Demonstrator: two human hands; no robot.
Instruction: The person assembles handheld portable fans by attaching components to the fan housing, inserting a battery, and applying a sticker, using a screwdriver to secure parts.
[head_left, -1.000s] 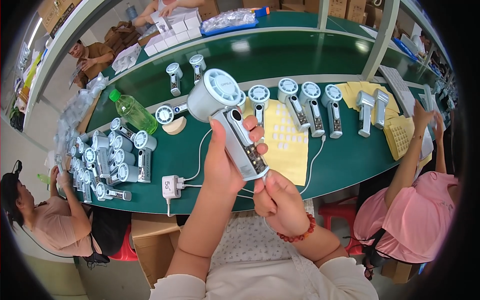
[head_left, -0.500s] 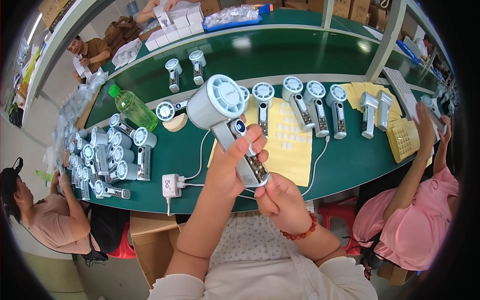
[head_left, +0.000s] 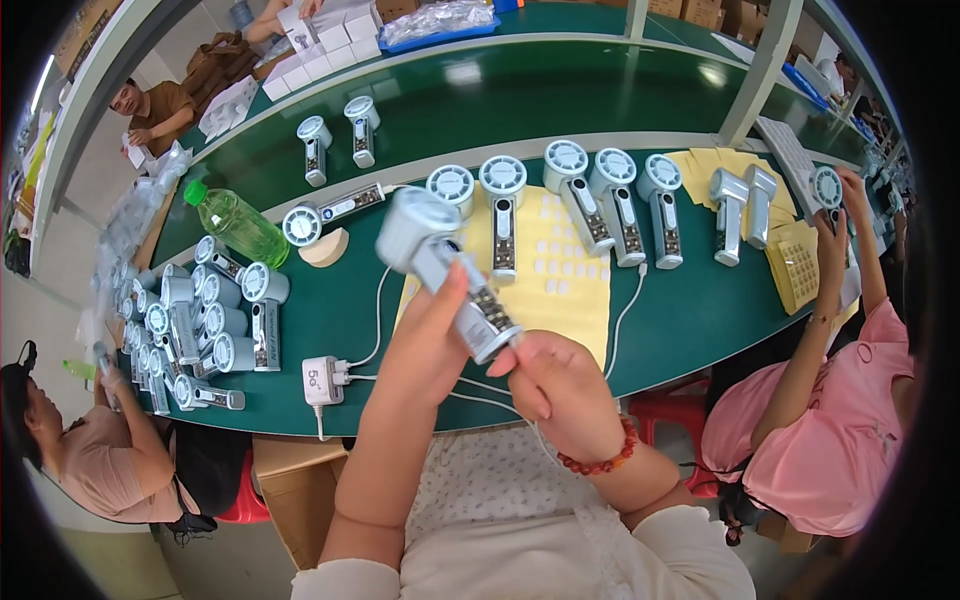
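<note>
A pale blue handheld fan (head_left: pixel 445 258) is tilted in front of me, its round head up and to the left, slightly blurred. My left hand (head_left: pixel 428 330) is wrapped round its handle, thumb lying along the side. At the bottom end of the handle, my right hand (head_left: pixel 565 392) has thumb and fingers pinched together. A white charging cable (head_left: pixel 543 438) loops down beneath that hand; its plug is hidden by my fingers. Behind the held fan lies a yellow sheet (head_left: pixel 575 310) with rows of small white stickers, and a standing fan (head_left: pixel 503 205) rests partly over it.
Several fans (head_left: pixel 220 320) crowd the table's left side beside a green bottle (head_left: pixel 240 225). A white charger (head_left: pixel 322 382) with cables sits near the front edge. More fans (head_left: pixel 660 200) line the back right. Co-workers sit left (head_left: pixel 100 440) and right (head_left: pixel 800 420).
The held fan has moved down and left, and its head now faces more away from me. The cable loop below my right hand shows now. The right co-worker now holds a fan upright.
</note>
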